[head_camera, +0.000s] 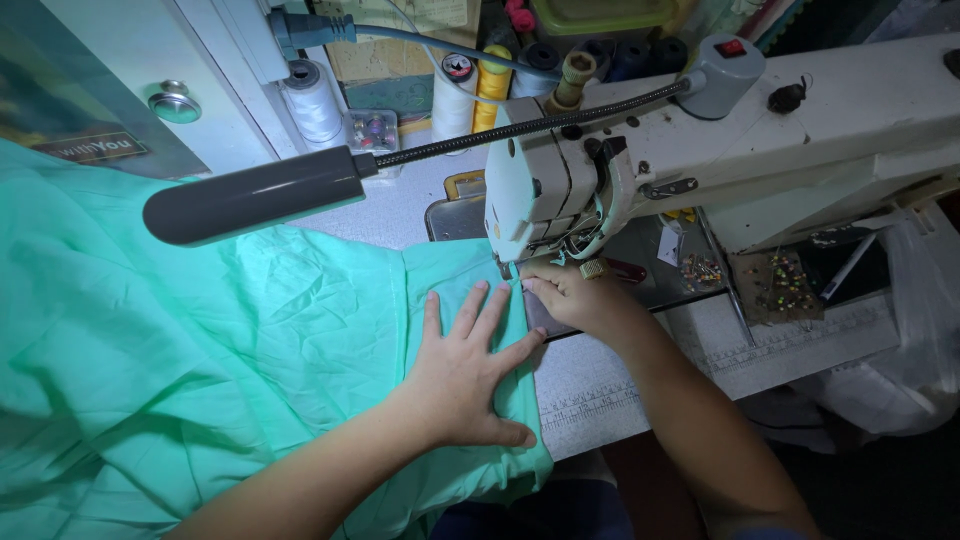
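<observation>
Left hand (468, 372) spread flat, fingers wide, palm down on green cloth (200, 340), holding nothing, pressing the cloth's folded edge to the table (600, 400). Right hand (578, 298) curled at the cloth's edge just under the sewing machine (700, 130) head, fingertips pinching the cloth near the needle; the grip itself partly hidden beneath the head. Cloth heaped over the left of the table, its hemmed edge running from the near table edge up to the needle. Grey gooseneck lamp (255, 195) reaching out above the cloth from the machine's top. Thread spools (312, 100), white and yellow, ranged behind the machine. Pincushion (778, 285) stuck with coloured pins to the right, on the table beside the machine's base.
</observation>
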